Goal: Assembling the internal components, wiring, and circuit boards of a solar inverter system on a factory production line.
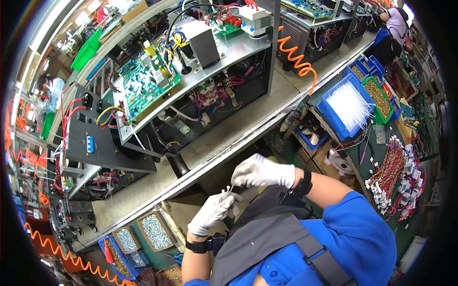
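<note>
Left hand [213, 210] and right hand [260, 172] gloved in plain white; small held pieces [227, 190] seemingly whitish, hard to make out. Shirt [359, 233] seen in solid blue, apron [261, 236] in dark grey. Circuit board [143, 88] marked green, coiled hose [304, 72] orange, wires [390, 164] mixed red and yellow.

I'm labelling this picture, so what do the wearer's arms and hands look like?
The left hand and right hand both wear white gloves that end around the wrist. Black straps circle both arms just above the gloves; the left one carries a boxy black module. The blue sleeves are short.
</note>
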The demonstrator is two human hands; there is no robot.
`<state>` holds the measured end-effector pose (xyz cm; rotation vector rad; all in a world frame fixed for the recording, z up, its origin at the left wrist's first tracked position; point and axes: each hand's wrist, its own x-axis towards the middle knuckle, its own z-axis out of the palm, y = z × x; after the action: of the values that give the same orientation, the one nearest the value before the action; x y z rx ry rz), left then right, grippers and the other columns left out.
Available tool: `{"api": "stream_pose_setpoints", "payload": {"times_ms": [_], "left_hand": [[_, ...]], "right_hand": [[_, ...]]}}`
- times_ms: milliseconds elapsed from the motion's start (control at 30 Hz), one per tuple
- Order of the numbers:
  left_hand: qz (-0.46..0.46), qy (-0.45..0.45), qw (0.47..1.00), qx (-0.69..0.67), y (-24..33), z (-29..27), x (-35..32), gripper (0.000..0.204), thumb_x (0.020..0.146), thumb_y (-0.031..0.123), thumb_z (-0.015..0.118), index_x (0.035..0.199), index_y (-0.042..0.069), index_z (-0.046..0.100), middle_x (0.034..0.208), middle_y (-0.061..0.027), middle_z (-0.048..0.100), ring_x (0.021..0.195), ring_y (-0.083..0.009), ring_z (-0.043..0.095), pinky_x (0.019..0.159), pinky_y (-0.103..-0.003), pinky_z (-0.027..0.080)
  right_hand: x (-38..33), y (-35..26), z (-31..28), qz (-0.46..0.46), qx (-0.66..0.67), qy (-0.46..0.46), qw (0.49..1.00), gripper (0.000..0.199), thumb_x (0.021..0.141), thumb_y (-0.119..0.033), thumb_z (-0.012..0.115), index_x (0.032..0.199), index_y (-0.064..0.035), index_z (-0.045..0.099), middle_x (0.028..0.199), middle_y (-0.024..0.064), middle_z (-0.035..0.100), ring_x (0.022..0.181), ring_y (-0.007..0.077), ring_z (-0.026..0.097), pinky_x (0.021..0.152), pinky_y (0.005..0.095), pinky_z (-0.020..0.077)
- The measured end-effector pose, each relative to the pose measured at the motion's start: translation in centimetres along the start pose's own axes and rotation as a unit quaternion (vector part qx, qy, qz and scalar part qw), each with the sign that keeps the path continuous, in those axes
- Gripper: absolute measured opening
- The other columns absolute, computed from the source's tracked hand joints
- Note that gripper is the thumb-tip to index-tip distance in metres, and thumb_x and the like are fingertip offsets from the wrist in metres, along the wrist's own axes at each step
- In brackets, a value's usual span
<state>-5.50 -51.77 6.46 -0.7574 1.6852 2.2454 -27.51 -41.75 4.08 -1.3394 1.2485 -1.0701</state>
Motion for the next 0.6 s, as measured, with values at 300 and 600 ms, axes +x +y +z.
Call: {"api": "stream_pose_setpoints", "payload": {"times_ms": [300,600], "left_hand": [[0.202,0.260,0.823,0.463,9.5,1.4,10.3,0.026,0.092,0.019,0.056,0.112,0.004,0.065,0.088,-0.0191,0.066,0.078,-0.0272,0.067,0.069,-0.036,0.050],[0.206,0.370,0.682,0.596,18.7,-0.3,25.2,0.025,0.090,0.025,0.056,0.106,0.010,0.067,0.081,-0.0203,0.067,0.076,-0.0381,0.065,0.069,-0.045,0.051]], "right_hand": [[1.0,0.6,-7.8,-0.002,0.273,0.173,0.946,0.017,0.093,-0.007,0.058,0.107,-0.0003,0.065,0.085,-0.0003,0.066,0.073,0.0058,0.057,0.067,0.0209,0.0468],[7.2,5.8,-21.7,-0.003,-0.144,0.415,0.898,0.058,0.089,-0.012,0.052,0.142,0.0023,0.032,0.139,0.0258,0.044,0.122,0.0376,0.050,0.101,0.0396,0.0423]]}}
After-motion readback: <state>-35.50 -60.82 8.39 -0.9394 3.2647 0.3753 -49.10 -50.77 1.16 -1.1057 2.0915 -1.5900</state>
